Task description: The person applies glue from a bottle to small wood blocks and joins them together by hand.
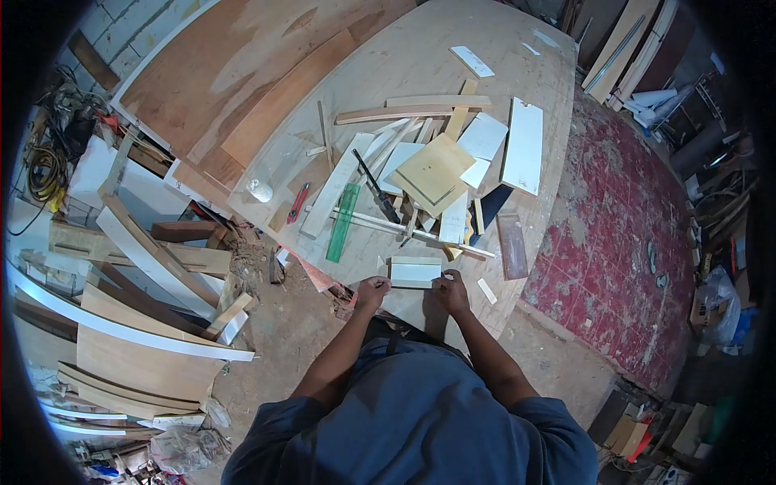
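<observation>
Both arms reach forward and slightly inward from the body, bent at the elbows, so that the two hands meet the near edge of the worktop (517, 73). The left hand (373, 290) sits at the left end of a small white panel (415, 273), wrist low and knuckles up. Its fingers are curled together against the panel's left edge; whether they pinch it or only press on it cannot be told at this size. The right hand (453, 289) mirrors it at the panel's right end, fingers bent and closed in on the lower right corner, touching it.

The white panel lies flat on the worktop, long side running left to right, directly between the two hands and just in front of the person's chest. Its ends are covered by the fingertips, while its middle is bare.

Just beyond the panel, further onto the worktop, a green ruler (343, 221) lies tilted, and a long pale strip (404, 228) runs across behind it. A square plywood piece (434, 168) rests on a heap of offcuts near the middle of the worktop, with a white board (523, 145) to its right. A red-handled tool (297, 202) lies to the left of the ruler. Curved wooden pieces (153, 259) are stacked on the floor to the left.
</observation>
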A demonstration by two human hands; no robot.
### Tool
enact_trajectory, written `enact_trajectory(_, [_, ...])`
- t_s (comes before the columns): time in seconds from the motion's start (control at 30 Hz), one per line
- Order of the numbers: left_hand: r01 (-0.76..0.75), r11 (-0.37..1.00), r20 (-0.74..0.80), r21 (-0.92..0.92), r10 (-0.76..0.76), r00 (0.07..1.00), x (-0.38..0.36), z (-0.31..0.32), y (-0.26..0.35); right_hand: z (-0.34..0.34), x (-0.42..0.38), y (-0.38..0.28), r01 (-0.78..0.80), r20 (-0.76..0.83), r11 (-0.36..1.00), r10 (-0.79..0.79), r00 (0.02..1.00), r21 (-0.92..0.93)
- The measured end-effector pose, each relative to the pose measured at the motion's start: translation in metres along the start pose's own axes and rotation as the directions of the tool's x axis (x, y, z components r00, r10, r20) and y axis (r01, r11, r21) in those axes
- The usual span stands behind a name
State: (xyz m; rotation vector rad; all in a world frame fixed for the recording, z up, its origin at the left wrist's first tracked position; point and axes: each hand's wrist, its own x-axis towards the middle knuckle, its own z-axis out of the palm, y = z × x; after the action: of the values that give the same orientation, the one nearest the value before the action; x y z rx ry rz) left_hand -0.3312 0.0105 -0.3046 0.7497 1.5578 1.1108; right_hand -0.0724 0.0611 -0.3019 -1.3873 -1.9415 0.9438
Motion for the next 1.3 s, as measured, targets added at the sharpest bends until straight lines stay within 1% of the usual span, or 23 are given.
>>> enact_trajectory(0.1, [0.001, 0.999, -0.013, -0.034, -0.001, 1.0, 0.001, 0.002, -0.003, -0.004, 0.002, -0.008, 0.02, 0.016, 1.0, -0.02, 1.0, -0.008])
enact_trajectory(0.17, [0.003, 1.0, -0.013, -0.028, -0.003, 1.0, 0.001, 0.001, -0.004, -0.005, 0.002, -0.015, -0.072, 0.008, 0.997, 0.072, 0.997, -0.009])
enact_trajectory(0.27, [0.006, 1.0, -0.021, -0.027, -0.007, 1.0, 0.003, 0.002, -0.004, -0.006, 0.003, -0.015, -0.101, 0.03, 0.995, 0.1, 0.995, 0.022])
enact_trajectory(0.43, [0.02, 1.0, -0.028, -0.005, -0.021, 0.999, 0.007, 0.0, -0.012, -0.004, 0.003, -0.012, -0.09, 0.023, 0.995, 0.089, 0.996, 0.03])
enact_trajectory(0.5, [0.018, 0.999, -0.029, -0.047, -0.02, 0.999, 0.006, 0.001, -0.01, -0.005, 0.003, -0.012, -0.08, 0.028, 0.997, 0.079, 0.996, 0.024])
enact_trajectory(0.57, [0.027, 0.999, -0.037, -0.042, -0.029, 0.999, 0.005, 0.002, -0.009, -0.004, 0.003, -0.014, -0.135, 0.036, 0.99, 0.134, 0.99, 0.046])
enact_trajectory(0.6, [0.035, 0.999, -0.044, -0.036, -0.037, 0.998, 0.005, 0.002, -0.009, -0.005, 0.003, -0.014, -0.136, 0.036, 0.99, 0.134, 0.99, 0.046])
enact_trajectory(0.67, [0.027, 0.999, -0.042, -0.023, -0.028, 0.999, 0.007, 0.001, -0.01, -0.009, 0.003, -0.018, -0.048, 0.023, 0.999, 0.048, 0.999, -0.002])
enact_trajectory(0.73, [0.018, 1.0, -0.041, -0.009, -0.018, 0.999, 0.008, 0.001, -0.014, -0.014, 0.004, -0.025, -0.03, -0.003, 1.0, 0.03, 1.0, -0.008])
enact_trajectory(0.8, [0.017, 0.999, -0.047, -0.035, -0.019, 0.999, 0.006, 0.002, -0.01, -0.015, 0.006, -0.025, -0.012, -0.027, 1.0, 0.012, 1.0, -0.015])
enact_trajectory(0.87, [0.042, 0.999, -0.035, -0.024, -0.042, 0.998, 0.004, 0.001, -0.006, -0.016, 0.007, -0.022, -0.2, 0.043, 0.971, 0.196, 0.98, 0.127])
enact_trajectory(0.9, [0.064, 0.998, -0.023, -0.013, -0.064, 0.998, 0.004, 0.001, -0.005, -0.016, 0.007, -0.02, -0.201, 0.043, 0.971, 0.197, 0.979, 0.127])
enact_trajectory(0.97, [0.081, 0.996, -0.004, -0.026, -0.081, 0.997, 0.004, 0.001, -0.004, -0.017, 0.007, -0.014, -0.373, 0.13, 0.896, 0.351, 0.927, 0.239])
enact_trajectory(1.03, [0.097, 0.995, 0.014, -0.038, -0.096, 0.995, 0.006, 0.0, -0.004, -0.016, 0.006, -0.009, -0.376, 0.125, 0.893, 0.355, 0.926, 0.249])
enact_trajectory(1.1, [0.135, 0.991, 0.033, -0.005, -0.135, 0.99, 0.006, -0.001, -0.005, -0.014, 0.006, -0.006, -0.379, 0.121, 0.889, 0.36, 0.925, 0.258])
enact_trajectory(1.17, [0.145, 0.989, 0.045, -0.007, -0.145, 0.988, 0.008, -0.003, -0.005, -0.011, 0.006, -0.004, -0.47, 0.186, 0.784, 0.432, 0.882, 0.405])
enact_trajectory(1.3, [0.179, 0.984, 0.053, -0.018, -0.178, 0.983, 0.011, -0.004, -0.009, -0.005, 0.008, 0.009, -0.488, 0.213, 0.748, 0.441, 0.872, 0.449])
